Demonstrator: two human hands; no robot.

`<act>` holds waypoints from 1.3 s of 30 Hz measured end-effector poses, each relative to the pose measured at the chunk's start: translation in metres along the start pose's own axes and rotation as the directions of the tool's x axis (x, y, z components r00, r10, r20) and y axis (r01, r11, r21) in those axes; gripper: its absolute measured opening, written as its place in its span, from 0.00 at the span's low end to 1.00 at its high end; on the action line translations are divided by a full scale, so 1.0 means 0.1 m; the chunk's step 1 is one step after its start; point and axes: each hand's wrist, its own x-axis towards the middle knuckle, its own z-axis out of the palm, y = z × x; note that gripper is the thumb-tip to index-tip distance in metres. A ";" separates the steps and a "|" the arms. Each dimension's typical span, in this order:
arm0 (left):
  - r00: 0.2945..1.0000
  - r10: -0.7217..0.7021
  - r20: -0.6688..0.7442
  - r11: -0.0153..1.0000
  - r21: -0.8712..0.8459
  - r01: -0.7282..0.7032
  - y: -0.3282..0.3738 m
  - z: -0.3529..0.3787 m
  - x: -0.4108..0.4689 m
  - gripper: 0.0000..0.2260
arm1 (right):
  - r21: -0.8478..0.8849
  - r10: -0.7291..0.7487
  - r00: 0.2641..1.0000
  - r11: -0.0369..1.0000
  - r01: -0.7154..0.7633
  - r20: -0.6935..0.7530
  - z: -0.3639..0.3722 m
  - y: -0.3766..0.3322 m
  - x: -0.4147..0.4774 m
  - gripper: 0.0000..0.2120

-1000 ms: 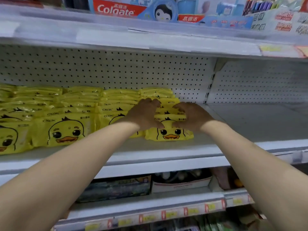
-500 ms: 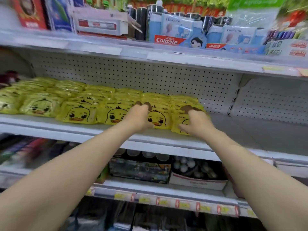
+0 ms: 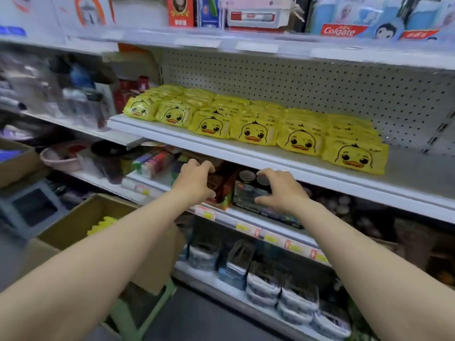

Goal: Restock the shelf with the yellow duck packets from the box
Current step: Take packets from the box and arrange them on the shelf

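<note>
Several yellow duck packets [image 3: 253,130] stand in rows on the white middle shelf [image 3: 246,155], filling its left and centre. Both my hands hang in the air below that shelf's front edge, in front of the lower shelf. My left hand [image 3: 197,182] and my right hand [image 3: 280,189] have loosely curled fingers and hold nothing. A brown cardboard box [image 3: 81,217] sits at the lower left, open at the top, with more yellow packets [image 3: 102,225] showing inside, partly hidden by my left forearm.
The right part of the middle shelf [image 3: 418,168] is bare. Toothpaste boxes [image 3: 344,30] line the top shelf. The lower shelf [image 3: 258,217] holds dark boxed goods, and packaged items [image 3: 283,289] fill the bottom shelf. A green stool [image 3: 138,313] stands under the box.
Both hands have left the duck packets and dropped below the shelf edge, empty. The view has swung left and down, bringing the cardboard box into sight.
</note>
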 end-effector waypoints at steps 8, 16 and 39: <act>0.987 -0.163 0.001 0.986 0.025 0.163 -1.35 -0.18 -0.34 0.28 | -0.018 -0.119 0.984 0.992 0.123 0.134 0.64 -1.16 0.32 0.34; 0.962 -0.270 0.045 0.962 0.062 0.267 -3.13 -0.54 -0.29 0.29 | 0.029 -0.212 0.957 0.977 0.211 0.199 1.48 -2.70 1.11 0.33; 0.771 -0.492 0.405 0.869 0.174 0.463 -5.82 0.50 0.74 0.32 | 0.059 -0.051 0.755 0.998 0.017 0.653 4.11 -3.51 2.79 0.33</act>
